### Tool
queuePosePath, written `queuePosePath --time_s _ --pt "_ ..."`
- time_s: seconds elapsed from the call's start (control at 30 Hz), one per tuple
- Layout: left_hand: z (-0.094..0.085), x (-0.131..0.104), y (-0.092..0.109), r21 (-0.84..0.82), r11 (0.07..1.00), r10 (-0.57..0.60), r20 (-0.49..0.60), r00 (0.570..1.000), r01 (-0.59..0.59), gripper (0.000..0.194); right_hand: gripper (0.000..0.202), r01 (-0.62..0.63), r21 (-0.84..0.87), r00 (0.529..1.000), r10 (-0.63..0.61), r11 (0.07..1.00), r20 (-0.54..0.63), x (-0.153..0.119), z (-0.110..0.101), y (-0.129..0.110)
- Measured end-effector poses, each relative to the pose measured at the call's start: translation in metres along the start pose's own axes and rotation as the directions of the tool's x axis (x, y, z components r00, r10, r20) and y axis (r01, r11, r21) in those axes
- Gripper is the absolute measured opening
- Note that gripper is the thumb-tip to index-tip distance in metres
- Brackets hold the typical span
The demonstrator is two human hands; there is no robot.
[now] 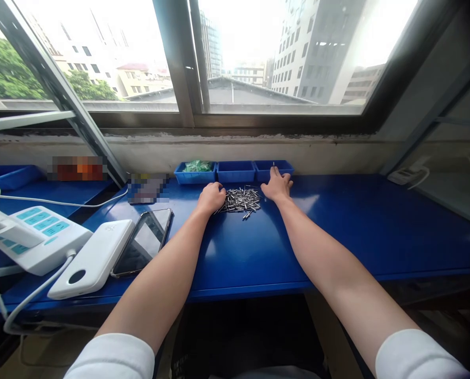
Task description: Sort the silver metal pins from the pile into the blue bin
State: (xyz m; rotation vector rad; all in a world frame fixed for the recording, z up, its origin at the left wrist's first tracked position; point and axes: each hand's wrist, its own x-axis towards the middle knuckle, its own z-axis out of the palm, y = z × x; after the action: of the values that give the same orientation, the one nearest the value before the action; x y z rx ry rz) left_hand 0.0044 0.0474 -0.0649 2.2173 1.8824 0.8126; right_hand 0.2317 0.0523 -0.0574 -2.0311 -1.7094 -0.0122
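Observation:
A loose pile of slim silver metal pieces [242,200], which look like blind rivets, lies on the blue tabletop [250,252]. At the pile's left edge rests my left hand [212,198], its fingers curled in; what they hold, if anything, is hidden. My right hand [277,185] reaches to the front rim of the right blue bin [284,166], thumb and fingers apart. One small metal piece [273,164] shows upright just past its fingertips, over that bin. Left of it stand the middle blue bin [235,172] and the left blue bin [195,178], which contains green packets [197,166].
On the left lie a phone [145,242], a white power bank [92,258] and a power strip [41,237] with white cables. A blurred flat item [148,188] sits by the left bin. Behind the bins are a wall ledge and windows [235,58]; metal shelf posts [77,116] flank the desk.

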Motion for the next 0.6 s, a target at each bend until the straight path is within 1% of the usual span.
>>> queuePosePath --time_s 0.17,0.3,0.6 --pt "-0.004 -0.002 -0.002 0.009 1.0 0.01 0.035 0.999 -0.01 0.039 0.072 -0.007 -0.025 1.0 0.007 1.0 0.02 -0.001 -0.001 -0.001" --pt "-0.008 -0.002 -0.005 0.003 1.0 0.0 0.068 0.998 0.0 0.043 0.068 -0.018 -0.013 0.999 0.018 1.0 0.029 -0.002 -0.002 -0.002" --pt "-0.01 0.0 -0.01 0.027 1.0 0.004 0.049 0.999 -0.005 0.041 0.067 -0.012 0.014 1.0 0.012 1.0 0.019 0.0 0.001 0.0"
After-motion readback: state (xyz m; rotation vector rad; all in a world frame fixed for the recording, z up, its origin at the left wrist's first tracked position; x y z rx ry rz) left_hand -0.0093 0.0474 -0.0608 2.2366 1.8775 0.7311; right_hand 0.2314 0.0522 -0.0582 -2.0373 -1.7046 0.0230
